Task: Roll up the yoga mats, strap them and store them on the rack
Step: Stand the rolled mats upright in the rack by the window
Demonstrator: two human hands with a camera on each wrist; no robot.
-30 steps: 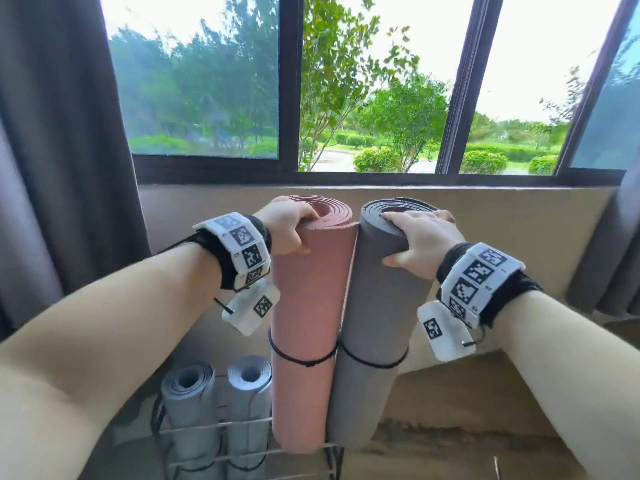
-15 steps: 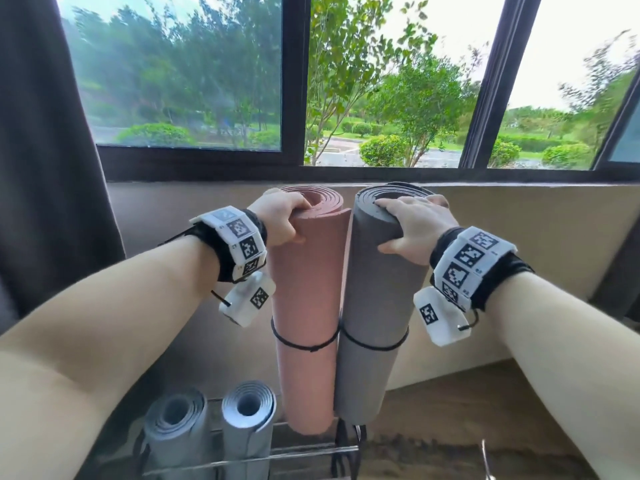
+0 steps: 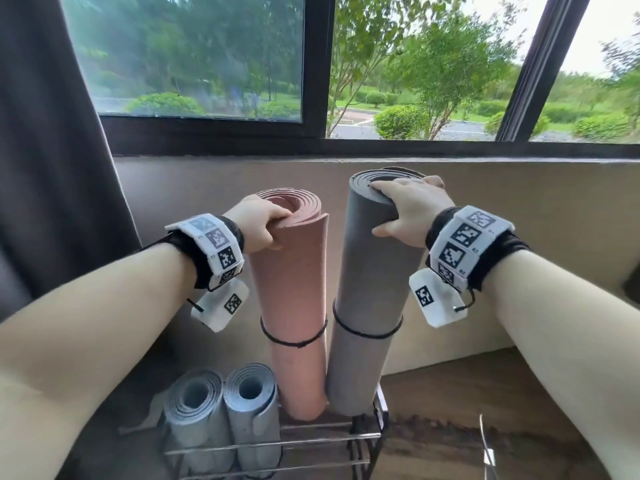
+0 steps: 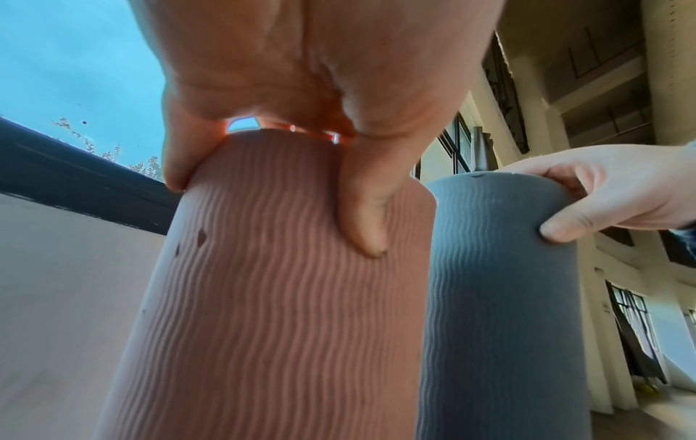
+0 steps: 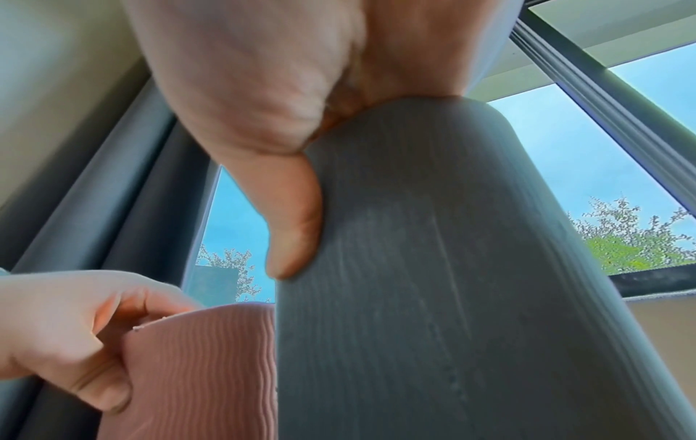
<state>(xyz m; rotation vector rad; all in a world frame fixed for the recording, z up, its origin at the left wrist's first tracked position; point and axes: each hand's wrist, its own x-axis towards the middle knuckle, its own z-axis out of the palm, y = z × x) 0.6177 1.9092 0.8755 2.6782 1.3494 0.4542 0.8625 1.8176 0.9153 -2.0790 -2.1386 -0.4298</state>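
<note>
A rolled pink mat (image 3: pixel 292 282) (image 4: pixel 271 297) (image 5: pixel 203 372) stands upright, a black strap (image 3: pixel 294 340) round its middle, its lower end down in the metal rack (image 3: pixel 360 436). My left hand (image 3: pixel 258 221) (image 4: pixel 301 125) grips its top edge, thumb on the ribbed side. To its right a rolled grey mat (image 3: pixel 372 282) (image 4: pixel 501 297) (image 5: pixel 452 268), also strapped (image 3: pixel 367 332), stands a little higher with its lower end at the rack's right end. My right hand (image 3: pixel 410 209) (image 5: pixel 286 154) grips its top, fingers over the rim.
Two light blue-grey rolled mats (image 3: pixel 221 410) stand in the rack's left slots. A low wall (image 3: pixel 519 237) under a wide window (image 3: pixel 311 64) stands right behind the rack. A dark curtain (image 3: pixel 52 150) hangs at the left. Wooden floor (image 3: pixel 450 393) lies to the right.
Both mats have come down toward the rack and apart from each other. The pink one has dropped lower than the grey one. The head view has tilted downward.
</note>
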